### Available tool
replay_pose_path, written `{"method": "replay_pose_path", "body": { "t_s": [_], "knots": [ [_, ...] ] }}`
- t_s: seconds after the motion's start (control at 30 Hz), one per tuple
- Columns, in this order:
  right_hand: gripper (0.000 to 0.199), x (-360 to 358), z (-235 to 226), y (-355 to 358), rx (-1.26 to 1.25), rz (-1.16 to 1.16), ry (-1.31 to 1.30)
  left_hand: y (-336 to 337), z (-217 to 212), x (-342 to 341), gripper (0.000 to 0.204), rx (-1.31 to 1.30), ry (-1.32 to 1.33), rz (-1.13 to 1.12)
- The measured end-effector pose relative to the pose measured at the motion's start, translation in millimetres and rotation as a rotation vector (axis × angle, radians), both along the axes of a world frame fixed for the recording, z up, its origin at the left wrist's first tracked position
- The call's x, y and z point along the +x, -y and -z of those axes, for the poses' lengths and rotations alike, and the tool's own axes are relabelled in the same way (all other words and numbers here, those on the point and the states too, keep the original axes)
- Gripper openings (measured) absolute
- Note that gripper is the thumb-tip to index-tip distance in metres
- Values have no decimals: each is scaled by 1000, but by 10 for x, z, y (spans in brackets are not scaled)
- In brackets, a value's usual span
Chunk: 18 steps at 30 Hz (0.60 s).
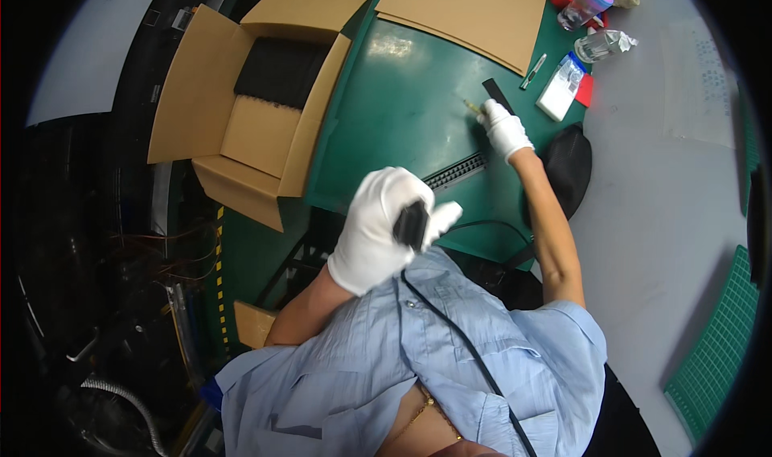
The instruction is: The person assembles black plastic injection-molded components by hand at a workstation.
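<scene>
A: What is held by the white-gloved left fingers (446,217)?

B: A black object (411,225) is grasped there, with a black cord (471,344) seen trailing below those fingers across a blue shirt (346,368).

A: And by the right fingers (491,116)?

B: A slim yellowish piece (471,106) is apparently pinched at the tips, too blurred to be identified; a dark flat bar (496,94) is seen just beyond them on the green desk (378,111).

A: Where is the slotted black strip (456,172) placed?

B: On the desk, between both sets of fingers; its left end is partly hidden by the left glove (378,224).

A: How is steadiness best assured?

B: The black object is best gripped firmly, the cord held clear of the strip, and the slim piece pinched lightly, so that the strip is not knocked.
</scene>
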State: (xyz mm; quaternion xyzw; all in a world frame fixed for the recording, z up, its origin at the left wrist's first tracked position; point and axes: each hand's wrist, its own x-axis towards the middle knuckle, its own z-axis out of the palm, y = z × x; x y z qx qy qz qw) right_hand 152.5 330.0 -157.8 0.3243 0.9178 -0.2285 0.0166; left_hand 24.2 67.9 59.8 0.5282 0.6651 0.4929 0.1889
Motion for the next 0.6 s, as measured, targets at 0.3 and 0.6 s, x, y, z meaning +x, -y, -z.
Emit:
{"method": "replay_pose_path", "body": {
  "t_s": [0.3,0.6],
  "knots": [
    [11,526,-1542,1428,-1124,524,-578,367,335,41,26,-119,-164,-106],
    [25,552,-2026,2096,-960,525,-505,405,307,201,32,-108,-271,97]
  ]
}}
